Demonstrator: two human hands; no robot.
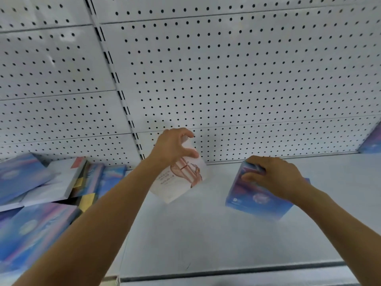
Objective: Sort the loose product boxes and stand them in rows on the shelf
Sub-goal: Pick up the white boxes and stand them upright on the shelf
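White box is tilting in the left hand at frame centre, fingers gripping it. Right hand is clasping a blue box on the shelf. Next, both probably need standing upright.

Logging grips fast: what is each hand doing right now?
Left hand: grips the white cardboard box with pink artwork, tilted above the shelf.
Right hand: grips the blue-and-pink cardboard box.
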